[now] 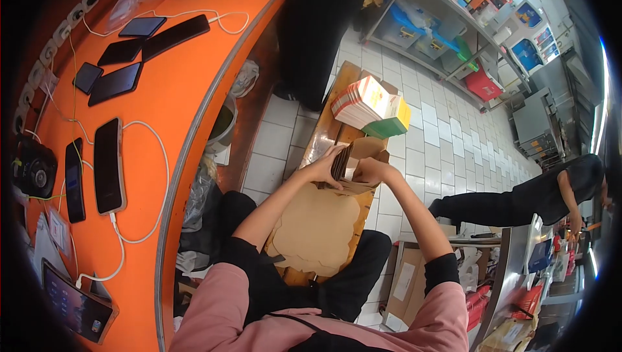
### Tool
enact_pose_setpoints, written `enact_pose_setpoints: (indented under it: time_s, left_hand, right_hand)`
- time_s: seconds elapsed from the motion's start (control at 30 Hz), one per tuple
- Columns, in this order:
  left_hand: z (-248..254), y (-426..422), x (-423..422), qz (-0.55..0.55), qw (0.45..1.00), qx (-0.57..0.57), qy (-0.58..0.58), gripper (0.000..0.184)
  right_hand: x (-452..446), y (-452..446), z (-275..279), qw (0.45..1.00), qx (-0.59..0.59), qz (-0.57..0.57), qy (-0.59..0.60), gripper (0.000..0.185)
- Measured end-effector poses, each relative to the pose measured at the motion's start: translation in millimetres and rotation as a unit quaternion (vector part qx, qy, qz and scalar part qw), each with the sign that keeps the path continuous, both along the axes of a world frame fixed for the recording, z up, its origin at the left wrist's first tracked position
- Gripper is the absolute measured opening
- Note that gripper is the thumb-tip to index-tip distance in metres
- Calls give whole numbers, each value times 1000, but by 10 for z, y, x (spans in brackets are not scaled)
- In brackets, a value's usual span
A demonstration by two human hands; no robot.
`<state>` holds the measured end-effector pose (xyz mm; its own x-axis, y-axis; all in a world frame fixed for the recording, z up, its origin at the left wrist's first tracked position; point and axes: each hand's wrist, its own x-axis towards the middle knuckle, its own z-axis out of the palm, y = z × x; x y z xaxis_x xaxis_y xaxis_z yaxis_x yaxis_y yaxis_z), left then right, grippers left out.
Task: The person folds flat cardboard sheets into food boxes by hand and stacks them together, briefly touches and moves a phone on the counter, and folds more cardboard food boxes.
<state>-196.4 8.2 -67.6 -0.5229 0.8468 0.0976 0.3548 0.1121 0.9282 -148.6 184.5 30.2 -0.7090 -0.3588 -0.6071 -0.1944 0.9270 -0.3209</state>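
Note:
A brown cardboard box (367, 149), partly folded with its flaps up, stands on the wooden bench in front of me. My left hand (323, 168) grips its left wall, thumb toward me and fingers around the side. My right hand (371, 172) reaches over the near right edge, its fingers curled at the inside of the box and partly hidden. Nearer to my lap lie flat cardboard blanks (314, 230) in a pile. Just beyond the box sits a stack of printed cartons (363, 102) in white, red, yellow and green.
On my left, an orange counter (194, 47) carries several phones (108, 165) and charging cables. One person in dark trousers (317, 34) stands beyond the bench; another person (518, 204) is at the right. Metal shelving (424, 60) with bins stands at the back.

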Motion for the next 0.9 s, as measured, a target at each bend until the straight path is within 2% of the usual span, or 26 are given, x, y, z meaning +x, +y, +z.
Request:
enact_pose_setpoints:
  time_s: [0.07, 0.13, 0.23, 0.3, 0.4, 0.5, 0.53, 0.6, 0.63, 0.67, 0.73, 0.83, 0.9]
  left_hand:
    - [-9, 17, -5, 2, 1000, 17, 17, 124]
    - [-1, 18, -4, 1, 999, 19, 26, 124]
    - [-7, 29, 30, 14, 999, 28, 18, 123]
    - [-109, 72, 25, 13, 999, 40, 18, 123]
    - [-133, 98, 42, 8, 998, 51, 21, 123]
    - [-79, 74, 14, 22, 999, 33, 22, 124]
    - [-63, 76, 15, 16, 999, 30, 24, 124]
    - [-44, 66, 49, 13, 999, 22, 24, 125]
    - [-22, 72, 38, 9, 999, 9, 37, 126]
    - [-3, 78, 25, 4, 999, -5, 50, 127]
    - [-22, 77, -6, 7, 999, -32, 30, 129]
    - [44, 76, -15, -8, 999, -29, 26, 129]
    - [36, 55, 26, 5, 999, 11, 48, 128]
  right_hand:
    - [2, 45, -49, 1000, -15, 17, 19, 22]
    - [-2, 24, -63, 997, 70, -23, -23, 25]
    - [130, 119, -222, 998, 12, -69, 0, 28]
    - [188, 114, -180, 994, -31, -99, -16, 40]
    - [239, 70, -118, 988, -70, -137, -22, 30]
    - [122, -110, -9, 987, -11, -157, 17, 39]
    - [40, -106, -70, 988, -12, -153, 17, 39]
    - [-98, -200, -138, 999, 33, 25, -8, 30]
    - [-141, -242, -164, 999, 30, 26, -7, 30]
    - [-149, -473, 64, 995, 81, -44, -35, 30]
    - [-141, -610, 177, 983, 128, -117, -65, 30]
    - [-133, -496, 68, 984, 122, -102, -76, 34]
    - [-46, -337, -25, 995, 42, -92, -23, 31]
